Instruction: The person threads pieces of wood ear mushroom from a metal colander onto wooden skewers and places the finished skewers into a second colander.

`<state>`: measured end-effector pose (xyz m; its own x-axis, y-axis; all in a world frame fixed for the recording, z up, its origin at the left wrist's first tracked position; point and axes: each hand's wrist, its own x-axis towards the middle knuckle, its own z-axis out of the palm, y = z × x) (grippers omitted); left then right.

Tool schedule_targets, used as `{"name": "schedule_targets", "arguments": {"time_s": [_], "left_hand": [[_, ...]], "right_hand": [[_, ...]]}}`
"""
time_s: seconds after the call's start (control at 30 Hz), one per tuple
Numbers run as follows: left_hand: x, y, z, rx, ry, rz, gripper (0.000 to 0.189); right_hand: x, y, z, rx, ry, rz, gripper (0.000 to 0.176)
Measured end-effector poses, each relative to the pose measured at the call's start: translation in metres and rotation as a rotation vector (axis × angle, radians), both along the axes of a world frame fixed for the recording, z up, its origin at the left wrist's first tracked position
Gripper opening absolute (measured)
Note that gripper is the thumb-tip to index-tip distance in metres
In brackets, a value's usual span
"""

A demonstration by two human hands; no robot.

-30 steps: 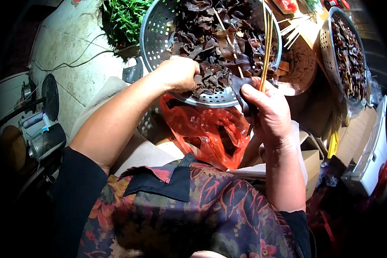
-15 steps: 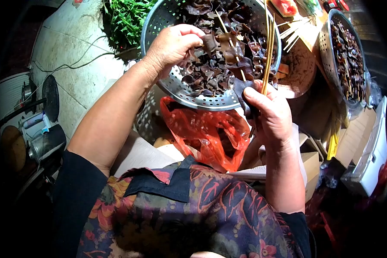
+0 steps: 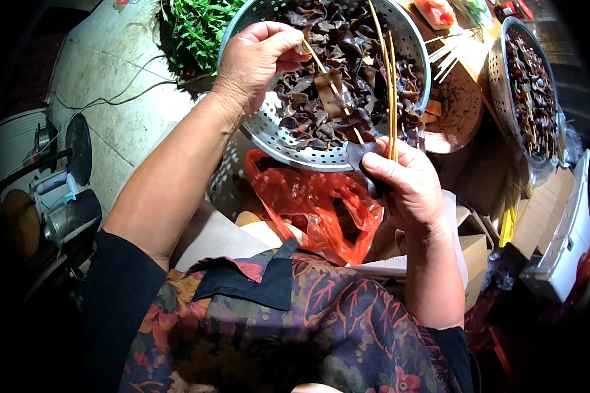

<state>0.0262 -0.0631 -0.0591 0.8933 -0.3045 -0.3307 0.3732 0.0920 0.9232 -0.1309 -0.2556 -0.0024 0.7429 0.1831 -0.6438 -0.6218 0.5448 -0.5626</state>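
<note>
My right hand (image 3: 406, 180) grips the lower end of a bamboo skewer (image 3: 317, 59) threaded with dark wood ear mushroom pieces (image 3: 331, 95). Several bare skewers (image 3: 392, 98) stand up from the same fist. Thumb and fingers of my left hand (image 3: 259, 62) pinch at the skewer's upper tip, over the left side of a perforated metal colander (image 3: 261, 126). Loose wood ear mushrooms (image 3: 305, 121) fill much of this colander, below the skewer.
A red plastic bag (image 3: 321, 203) lies in front of the colander. Leafy greens (image 3: 200, 33) are at the back left. On the right, a second colander (image 3: 498, 65) holds filled skewers. Loose sticks (image 3: 447, 57) lie on a board, near a round brown basin (image 3: 462, 124).
My left hand has moved up and slightly left, from a mushroom piece to the skewer's tip. My right hand has lowered a little, and the bare skewers have shifted left.
</note>
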Motion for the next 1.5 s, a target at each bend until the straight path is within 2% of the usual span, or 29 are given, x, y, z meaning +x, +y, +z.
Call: {"name": "schedule_targets", "arguments": {"time_s": [0.27, 0.33, 0.63, 0.83, 1.03, 1.13, 1.4, 1.47, 1.5], "left_hand": [[0.002, -0.001, 0.002, 0.008, -0.055, 0.045, 0.021], [0.002, -0.001, 0.001, 0.049, -0.145, 0.022, 0.025], [-0.002, -0.003, 0.000, 0.225, -0.343, 0.070, 0.023], [-0.007, -0.006, 0.003, 0.293, -0.387, 0.063, 0.022], [-0.004, -0.005, 0.003, 0.218, -0.357, 0.062, 0.020], [-0.005, -0.005, 0.005, 0.291, -0.382, 0.045, 0.023], [-0.010, -0.008, 0.000, 0.274, -0.467, -0.015, 0.022], [-0.008, -0.009, 0.005, 0.093, -0.230, 0.038, 0.018], [-0.007, -0.009, 0.007, 0.093, -0.231, 0.038, 0.018]], "right_hand": [[0.000, 0.001, 0.001, -0.063, 0.029, 0.019, 0.017], [-0.001, 0.000, -0.001, -0.051, 0.014, 0.032, 0.017], [-0.004, 0.003, -0.005, -0.044, 0.003, 0.020, 0.020], [-0.005, 0.005, -0.009, -0.044, -0.019, -0.001, 0.021], [-0.001, 0.000, 0.000, -0.058, 0.034, 0.053, 0.021], [-0.002, 0.001, -0.001, -0.066, 0.036, 0.071, 0.021], [-0.003, 0.004, -0.008, -0.061, -0.021, 0.041, 0.020], [-0.004, 0.004, -0.008, -0.097, -0.039, 0.029, 0.019], [-0.004, 0.002, -0.007, -0.097, -0.039, 0.029, 0.019]]}}
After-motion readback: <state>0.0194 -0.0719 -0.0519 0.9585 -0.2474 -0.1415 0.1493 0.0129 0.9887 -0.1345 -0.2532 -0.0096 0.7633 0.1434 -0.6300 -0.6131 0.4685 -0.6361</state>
